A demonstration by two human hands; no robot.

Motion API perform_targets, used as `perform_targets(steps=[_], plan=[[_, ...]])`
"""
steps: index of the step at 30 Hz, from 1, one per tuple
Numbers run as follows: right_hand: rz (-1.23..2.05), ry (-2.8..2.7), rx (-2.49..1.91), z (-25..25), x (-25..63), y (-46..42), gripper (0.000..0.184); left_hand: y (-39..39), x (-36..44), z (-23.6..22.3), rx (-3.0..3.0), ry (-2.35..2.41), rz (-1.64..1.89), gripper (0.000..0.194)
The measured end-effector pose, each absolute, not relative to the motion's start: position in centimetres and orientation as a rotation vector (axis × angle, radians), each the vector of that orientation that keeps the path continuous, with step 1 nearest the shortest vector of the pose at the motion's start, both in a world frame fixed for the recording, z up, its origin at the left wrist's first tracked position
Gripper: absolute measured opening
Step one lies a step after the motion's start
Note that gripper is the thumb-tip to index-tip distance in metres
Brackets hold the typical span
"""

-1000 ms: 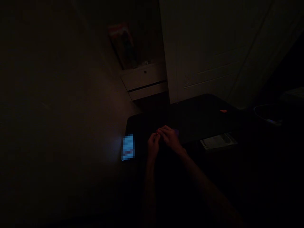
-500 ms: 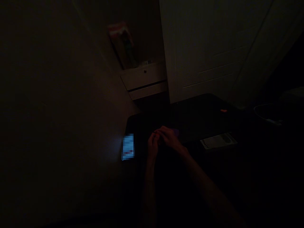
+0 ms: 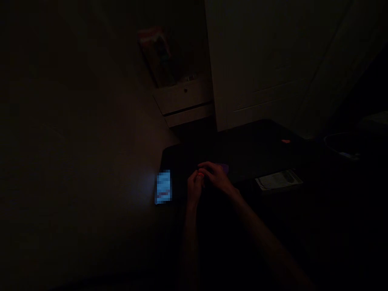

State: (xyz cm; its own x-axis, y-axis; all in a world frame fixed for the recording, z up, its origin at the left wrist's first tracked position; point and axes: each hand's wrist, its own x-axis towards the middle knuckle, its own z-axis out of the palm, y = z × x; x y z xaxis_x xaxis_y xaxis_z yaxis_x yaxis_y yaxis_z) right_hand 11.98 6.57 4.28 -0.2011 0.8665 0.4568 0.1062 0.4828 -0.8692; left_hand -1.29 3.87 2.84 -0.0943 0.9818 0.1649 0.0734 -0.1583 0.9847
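Observation:
The room is very dark. My left hand is closed around a small orange-red piece whose kind I cannot make out. From the right, my right hand reaches over with bent fingers touching the same piece. Just behind my right hand a purple object shows in part on the dark table. A lit phone-like screen, its content blurred, lies left of my left hand.
A small orange piece lies at the table's far right. Below the table's front edge is a book-like pale stack. Behind stand a drawer unit and a pale panelled door. A wall runs along the left.
My right fingers have shifted slightly over the orange-red piece, and my left hand has moved a little. More of the piece's orange glow shows. The picture is somewhat darker.

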Motion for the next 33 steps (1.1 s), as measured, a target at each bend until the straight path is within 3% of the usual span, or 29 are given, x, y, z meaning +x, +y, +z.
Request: perform_targets(steps=[6, 33], plan=[[0.854, -1.662, -0.873, 4.0, 12.0, 7.0, 0.02, 4.0, -1.4, 2.4, 1.349, 1.296, 1.395, 0.025], [0.891, -1.881, -1.002, 5.1, 12.8, 6.3, 0.012, 4.0, -1.8, 2.9, 1.523, 1.325, 1.448, 0.026]])
